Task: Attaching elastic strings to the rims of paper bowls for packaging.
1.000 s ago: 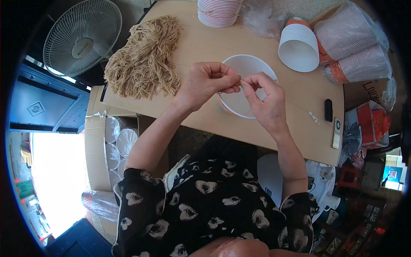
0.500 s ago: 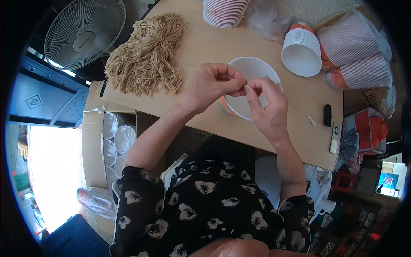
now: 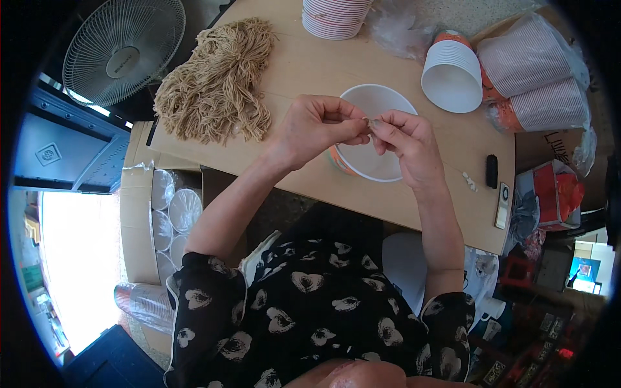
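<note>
Both my hands meet above a large white paper tub (image 3: pixel 377 169), their fingertips almost touching. My left hand (image 3: pixel 323 129) is closed in a pinch of thumb and index finger. Facing it, my right hand (image 3: pixel 407 143) pinches too, thumb against the bent fingers. Whatever lies between the fingertips is too small to make out. The tub stands on the brown tabletop, its inside partly hidden behind my hands. To the left of my hands lies a heap of tan twisted strands (image 3: pixel 217 81), like a bundle of yarn.
Stacked paper tubs (image 3: pixel 333 19) stand at the far edge, and a stack on its side (image 3: pixel 451 77) lies right of them. Bagged tubs (image 3: pixel 527 64) fill the far right. A black object (image 3: pixel 491 171) lies near the right edge. A fan (image 3: pixel 123 61) stands far left.
My right hand has turned, its thumb now lying across toward the left fingertips. The left hand keeps its pinch. The whole view has shifted slightly.
</note>
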The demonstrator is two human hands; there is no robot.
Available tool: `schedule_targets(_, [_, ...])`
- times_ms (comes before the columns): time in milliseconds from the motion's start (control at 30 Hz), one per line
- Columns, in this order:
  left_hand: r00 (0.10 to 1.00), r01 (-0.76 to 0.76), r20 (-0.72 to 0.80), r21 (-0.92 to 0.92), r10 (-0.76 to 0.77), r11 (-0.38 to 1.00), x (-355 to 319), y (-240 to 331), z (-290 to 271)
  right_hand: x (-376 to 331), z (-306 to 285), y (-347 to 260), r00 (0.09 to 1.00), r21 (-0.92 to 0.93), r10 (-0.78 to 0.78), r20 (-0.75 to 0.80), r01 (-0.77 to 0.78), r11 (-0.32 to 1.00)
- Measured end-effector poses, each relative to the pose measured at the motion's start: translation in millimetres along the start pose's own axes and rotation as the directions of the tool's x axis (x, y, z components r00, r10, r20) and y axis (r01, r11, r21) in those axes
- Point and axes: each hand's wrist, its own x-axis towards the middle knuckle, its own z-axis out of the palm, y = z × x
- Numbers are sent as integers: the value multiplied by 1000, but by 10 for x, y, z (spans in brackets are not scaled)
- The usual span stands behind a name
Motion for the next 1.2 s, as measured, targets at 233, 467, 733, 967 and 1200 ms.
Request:
schedule_targets(233, [998,63,-6,-61,-63,996,35,-29,-39,7,39,-1,1000,-39,-28,-6,28,999])
schedule_targets(467, [992,-95,-53,234,111,968,-35,-57,55,51,3,36,1000,-23,9,-10,-9,1000])
schedule_targets(733, [991,-120,-18,254,129,960,-48,-71,22,11,-23,35,995,39,93,-40,-91,995])
schedule_targets(967, [994,-104,-21,142,108,984,-11,-107,-1,-62,1,-15,999,-79,-7,-38,4,997])
schedule_targets(1200, [998,0,62,41,-2,999,-7,0,-60,-74,-25,12,986,-168,-131,-101,113,979])
